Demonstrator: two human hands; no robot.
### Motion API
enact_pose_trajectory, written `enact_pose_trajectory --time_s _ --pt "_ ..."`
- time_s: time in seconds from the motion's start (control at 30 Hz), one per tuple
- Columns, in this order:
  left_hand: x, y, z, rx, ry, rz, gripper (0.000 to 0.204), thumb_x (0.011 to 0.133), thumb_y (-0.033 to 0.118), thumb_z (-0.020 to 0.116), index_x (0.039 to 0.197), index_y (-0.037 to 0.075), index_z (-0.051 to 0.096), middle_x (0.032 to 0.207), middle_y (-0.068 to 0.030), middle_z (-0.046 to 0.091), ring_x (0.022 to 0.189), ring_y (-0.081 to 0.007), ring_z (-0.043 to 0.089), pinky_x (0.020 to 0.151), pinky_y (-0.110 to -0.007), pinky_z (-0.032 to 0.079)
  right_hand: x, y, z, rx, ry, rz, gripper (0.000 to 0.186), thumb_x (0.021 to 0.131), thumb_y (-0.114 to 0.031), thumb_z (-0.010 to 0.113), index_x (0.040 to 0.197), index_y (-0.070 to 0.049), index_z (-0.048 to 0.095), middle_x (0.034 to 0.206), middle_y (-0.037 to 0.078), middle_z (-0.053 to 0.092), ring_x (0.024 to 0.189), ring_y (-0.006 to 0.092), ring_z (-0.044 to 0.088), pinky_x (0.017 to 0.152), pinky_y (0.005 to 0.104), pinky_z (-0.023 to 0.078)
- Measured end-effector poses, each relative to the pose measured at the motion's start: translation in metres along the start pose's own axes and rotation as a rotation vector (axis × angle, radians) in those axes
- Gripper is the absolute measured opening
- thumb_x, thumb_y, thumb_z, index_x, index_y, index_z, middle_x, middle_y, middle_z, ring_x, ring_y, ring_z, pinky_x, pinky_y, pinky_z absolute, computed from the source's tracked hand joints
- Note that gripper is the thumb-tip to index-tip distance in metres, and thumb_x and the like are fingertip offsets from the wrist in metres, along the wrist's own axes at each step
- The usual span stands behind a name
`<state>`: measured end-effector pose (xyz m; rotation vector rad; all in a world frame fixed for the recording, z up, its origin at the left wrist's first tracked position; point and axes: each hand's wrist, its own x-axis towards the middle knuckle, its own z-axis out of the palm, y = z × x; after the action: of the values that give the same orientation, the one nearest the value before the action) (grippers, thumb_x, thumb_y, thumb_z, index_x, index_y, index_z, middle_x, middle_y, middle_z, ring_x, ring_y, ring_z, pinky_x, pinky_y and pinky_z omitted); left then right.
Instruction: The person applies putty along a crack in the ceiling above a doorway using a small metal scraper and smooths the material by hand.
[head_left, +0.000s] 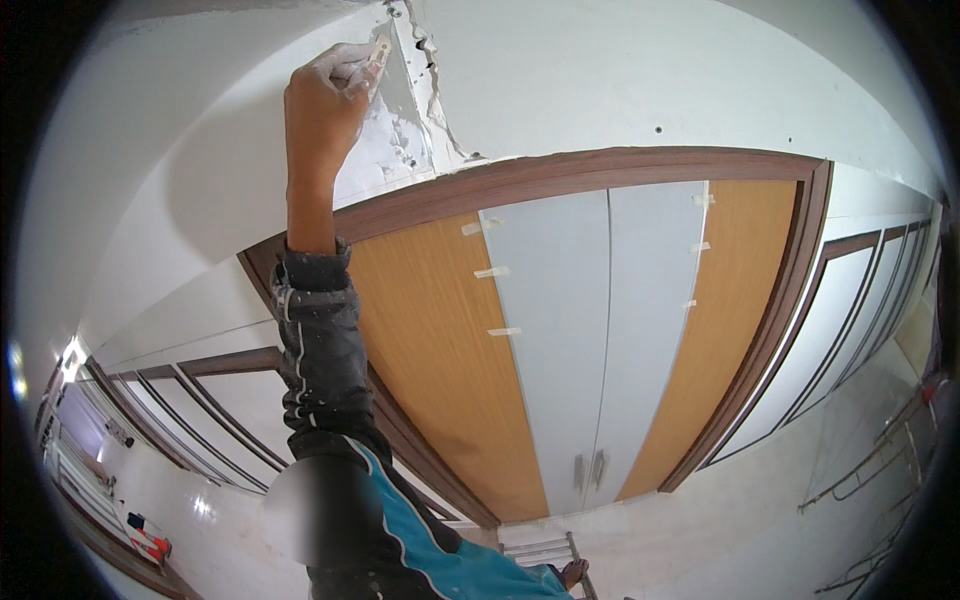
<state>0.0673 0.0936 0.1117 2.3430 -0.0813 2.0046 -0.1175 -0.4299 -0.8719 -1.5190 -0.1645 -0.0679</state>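
My left hand (338,80), dusted white and raised at the upper left, is closed on a small pale flat tool (380,52). It is against or just before a patched grey-and-white wall section (395,135) beside a ragged vertical crack (433,90). Far below, at the bottom edge, my right hand (574,572), small beyond a blue sleeve, appears closed on the side rail of a metal ladder (540,550). A blurred round patch hides part of the dark jacket.
A wood-framed cupboard (750,330) with grey doors and taped tan side panels stands below the patch. Framed panels (850,300) flank it. Metal bars (860,470) are at the right. Orange-red objects (150,545) lie on the pale floor (210,540) at lower left.
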Motion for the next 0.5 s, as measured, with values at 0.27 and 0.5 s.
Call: enact_pose_trajectory --time_s 0.27,0.5 --pt "0.005 0.001 -0.003 -0.015 0.072 0.095 0.026 0.083 0.004 0.060 0.107 0.002 0.071 0.063 -0.0072 0.064 0.047 -0.0128 0.052 0.051 -0.028 0.044 0.001 0.008 -0.003 0.002 -0.045 0.029 0.031 0.050 -0.019 0.077 0.077 -0.013 0.062 0.072 0.011 0.056 0.066 0.0313 0.053 0.056 0.0426 0.041" --pt "-0.002 0.005 0.012 -0.032 0.009 0.020 0.022 0.088 0.005 0.065 0.108 -0.001 0.070 0.089 -0.0114 0.074 0.082 -0.0102 0.065 0.074 -0.026 0.050 -0.003 -0.022 0.001 0.035 0.019 0.205 0.024 0.055 -0.018 0.076 0.073 -0.015 0.061 0.077 0.006 0.058 0.069 0.0247 0.054 0.058 0.0392 0.044"
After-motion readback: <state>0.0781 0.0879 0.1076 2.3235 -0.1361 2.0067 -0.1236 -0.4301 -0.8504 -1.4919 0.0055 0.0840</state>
